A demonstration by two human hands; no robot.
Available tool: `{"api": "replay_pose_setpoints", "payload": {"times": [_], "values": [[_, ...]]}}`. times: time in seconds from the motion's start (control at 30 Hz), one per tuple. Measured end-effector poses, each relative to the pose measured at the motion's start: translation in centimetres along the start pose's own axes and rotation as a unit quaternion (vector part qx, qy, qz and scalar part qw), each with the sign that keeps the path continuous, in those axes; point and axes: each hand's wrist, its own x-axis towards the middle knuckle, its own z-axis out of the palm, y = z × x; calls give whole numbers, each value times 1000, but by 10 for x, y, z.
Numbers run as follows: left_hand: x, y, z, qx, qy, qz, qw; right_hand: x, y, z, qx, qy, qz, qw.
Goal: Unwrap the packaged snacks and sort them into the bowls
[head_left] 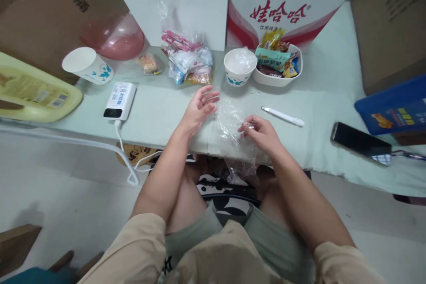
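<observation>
A crumpled clear plastic bag (pixel 229 131) lies between my hands and hangs over the table's front edge. My right hand (pixel 261 133) has its fingers pinched on the bag's right side. To the left of the bag, my left hand (pixel 199 111) is open, its fingers loosely curved and apart, with nothing seen in them. Behind the bag stands a white paper cup (pixel 237 79) with a blue leaf print and clear plastic inside. Beside that cup, a white bowl (pixel 278 79) holds several wrapped snacks. A white craft knife (pixel 282 116) lies to the right of my right hand.
A pile of wrapped snacks (pixel 189 62) lies at the back, near a small packaged snack (pixel 149 65). Leftward are a tilted paper cup (pixel 88 65), a cabled power bank (pixel 120 100) and a yellow jug (pixel 36 88). A phone (pixel 361 142) lies right; boxes (pixel 282 11) line the back.
</observation>
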Motion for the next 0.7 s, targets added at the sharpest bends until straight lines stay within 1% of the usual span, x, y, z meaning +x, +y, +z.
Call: {"api": "replay_pose_setpoints", "payload": {"times": [0.07, 0.1, 0.13, 0.17, 0.23, 0.33, 0.4, 0.47, 0.53, 0.57, 0.63, 0.7], "values": [[2, -4, 3, -16, 5, -82, 996, 1, 0, -2, 53, 25, 29, 998], [3, -6, 5, -2, -4, -118, 993, 2, 0, -3, 67, 29, 41, 996], [4, -8, 8, 18, -8, -136, 990, 3, 0, -3, 77, 30, 52, 995], [5, -9, 10, 36, -5, -138, 990, 4, 1, -4, 84, 31, 59, 994], [7, -10, 11, 49, 26, -108, 993, 5, 3, -7, 95, 39, 64, 993], [9, -6, 10, 24, 68, -64, 995, 5, 6, -10, 99, 64, 51, 992], [10, -3, 9, -17, 60, -63, 996, 3, 8, -11, 87, 68, 37, 993], [10, -2, 10, -47, 24, -93, 994, 2, 8, -10, 70, 58, 25, 996], [12, -2, 12, -34, 12, -120, 992, 1, 8, -9, 57, 54, 20, 997], [14, -3, 13, -18, 25, -122, 992, 1, 8, -8, 54, 57, 20, 997], [18, -3, 13, 3, 82, -99, 992, 0, 7, -7, 56, 64, 22, 996], [20, -2, 12, -11, 131, -66, 989, 0, 7, -6, 62, 69, 25, 995]]}}
